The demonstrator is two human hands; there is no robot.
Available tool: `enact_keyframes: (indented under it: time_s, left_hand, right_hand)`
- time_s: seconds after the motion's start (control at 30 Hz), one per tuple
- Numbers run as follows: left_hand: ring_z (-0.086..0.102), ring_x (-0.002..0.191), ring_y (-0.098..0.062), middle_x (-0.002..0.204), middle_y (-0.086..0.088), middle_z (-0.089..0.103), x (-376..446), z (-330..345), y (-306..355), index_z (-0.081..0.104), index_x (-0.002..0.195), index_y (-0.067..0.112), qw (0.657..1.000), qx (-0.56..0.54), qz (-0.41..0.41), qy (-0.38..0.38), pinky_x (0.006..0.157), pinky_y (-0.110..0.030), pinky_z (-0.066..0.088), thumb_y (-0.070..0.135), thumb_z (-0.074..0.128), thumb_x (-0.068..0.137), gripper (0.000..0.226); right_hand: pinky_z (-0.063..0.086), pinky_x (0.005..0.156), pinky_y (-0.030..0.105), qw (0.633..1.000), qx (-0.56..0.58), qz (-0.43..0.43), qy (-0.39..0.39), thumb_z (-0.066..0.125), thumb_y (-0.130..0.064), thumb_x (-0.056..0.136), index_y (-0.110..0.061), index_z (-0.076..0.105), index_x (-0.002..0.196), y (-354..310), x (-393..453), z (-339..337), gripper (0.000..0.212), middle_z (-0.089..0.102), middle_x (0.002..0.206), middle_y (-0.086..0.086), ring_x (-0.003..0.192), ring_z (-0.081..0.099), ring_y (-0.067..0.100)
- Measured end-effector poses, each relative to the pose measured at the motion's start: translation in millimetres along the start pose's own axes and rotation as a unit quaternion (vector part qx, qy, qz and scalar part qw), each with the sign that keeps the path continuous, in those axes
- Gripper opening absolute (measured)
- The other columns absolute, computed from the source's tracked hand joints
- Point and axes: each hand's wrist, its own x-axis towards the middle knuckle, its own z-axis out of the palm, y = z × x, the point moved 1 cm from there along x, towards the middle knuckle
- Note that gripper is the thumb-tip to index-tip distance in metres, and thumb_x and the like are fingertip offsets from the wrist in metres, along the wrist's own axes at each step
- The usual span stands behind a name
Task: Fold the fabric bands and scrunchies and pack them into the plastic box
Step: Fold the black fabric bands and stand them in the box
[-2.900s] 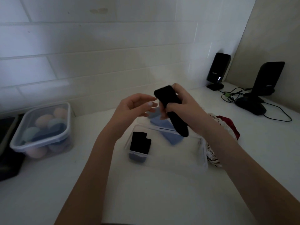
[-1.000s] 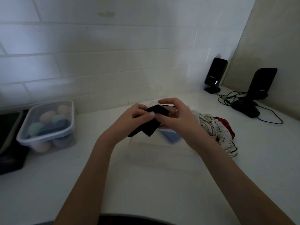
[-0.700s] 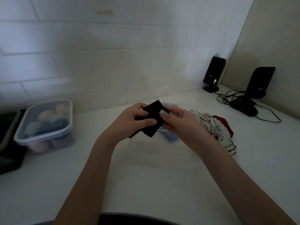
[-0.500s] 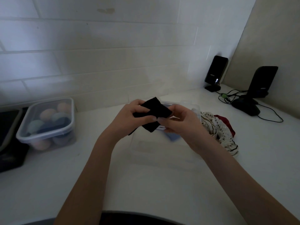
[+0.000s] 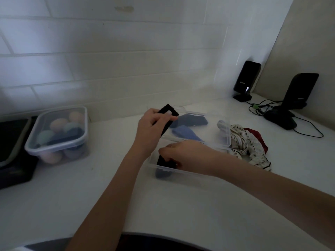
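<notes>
The left hand (image 5: 151,129) now grips the folded black band (image 5: 167,115) alone, above the plastic box (image 5: 190,172). The right hand (image 5: 183,155) has dropped to seven o'clock inside, fingers curled onto a packed black band (image 5: 164,163), clearing space.

Looks like a home: white worktop (image 5: 181,205) against white tiled wall (image 5: 126,60), lidded tub of pastel sponges (image 5: 59,131) left of the fingers (image 5: 168,113), two black charging stands (image 5: 246,80) far right.

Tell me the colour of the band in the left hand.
Black, gripped by the left hand; head view.
</notes>
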Motion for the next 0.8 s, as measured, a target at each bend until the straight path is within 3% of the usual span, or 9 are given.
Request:
enact_keyframes:
  time_s: [0.13,0.27,0.4,0.47,0.53,0.67,0.8]
  left_hand:
    - [0.051,0.083,-0.013,0.082,0.005,0.048,0.1,0.3,-0.9,0.074,0.090,0.020,1.000,-0.004,-0.006,0.000,0.073,-0.017,0.036,0.026,0.052,0.093,0.024]
    - [0.054,0.089,-0.015,0.089,-0.001,0.052,0.7,1.1,-1.6,0.075,0.092,0.017,1.000,0.007,-0.003,-0.003,0.076,-0.017,0.038,0.027,0.052,0.093,0.025]
    - [0.052,0.083,-0.009,0.085,0.004,0.050,0.9,2.2,-2.2,0.076,0.092,0.016,1.000,0.012,0.012,-0.011,0.071,-0.010,0.036,0.028,0.052,0.093,0.027]
    - [0.052,0.083,-0.008,0.086,0.004,0.050,0.8,2.4,-3.1,0.076,0.093,0.016,1.000,0.011,0.011,-0.010,0.071,-0.009,0.036,0.029,0.052,0.093,0.027]
    - [0.053,0.084,-0.009,0.086,0.004,0.051,0.7,2.2,-3.6,0.076,0.093,0.016,1.000,0.014,0.011,-0.007,0.071,-0.009,0.037,0.029,0.052,0.093,0.028]
    - [0.051,0.080,-0.005,0.083,0.007,0.048,0.2,3.7,-2.3,0.076,0.093,0.015,1.000,0.012,0.010,-0.002,0.068,-0.006,0.035,0.027,0.052,0.093,0.027]
    - [0.050,0.078,-0.002,0.084,0.007,0.049,-0.2,2.6,-0.9,0.075,0.092,0.017,1.000,0.012,0.019,0.009,0.067,-0.005,0.035,0.025,0.052,0.093,0.024]
  right_hand:
    - [0.043,0.069,0.033,0.999,0.048,0.018,-0.015,0.050,-0.014,0.090,-0.013,0.050,0.085,2.3,3.7,4.7,0.005,0.057,0.080,0.003,0.071,0.052,0.020]
    - [0.044,0.071,0.016,0.989,0.136,0.049,-0.038,0.060,-0.021,0.088,-0.016,0.067,0.105,10.5,-4.1,-1.0,0.019,0.067,0.096,0.000,0.080,0.058,0.014]
    - [0.039,0.068,0.012,0.986,0.158,0.059,0.011,0.065,-0.027,0.085,-0.016,0.074,0.100,8.0,-6.0,-5.3,0.021,0.062,0.099,0.005,0.072,0.049,0.006]
    - [0.041,0.071,0.011,0.985,0.154,0.075,0.020,0.065,-0.023,0.085,-0.013,0.075,0.098,1.6,-3.4,-3.4,0.019,0.065,0.105,0.007,0.073,0.053,0.005]
    - [0.046,0.071,0.015,0.983,0.157,0.093,0.025,0.066,-0.020,0.083,-0.012,0.075,0.096,-1.4,1.0,-0.3,0.018,0.072,0.100,0.005,0.080,0.063,0.015]
    - [0.051,0.080,0.035,0.981,0.133,0.134,0.037,0.064,-0.027,0.084,-0.011,0.065,0.104,-1.0,8.3,2.4,0.026,0.071,0.095,0.008,0.085,0.065,0.023]
    - [0.051,0.086,0.039,0.981,0.138,0.137,0.007,0.061,-0.031,0.086,-0.014,0.068,0.108,-4.4,10.8,3.6,0.029,0.072,0.102,0.006,0.092,0.066,0.023]
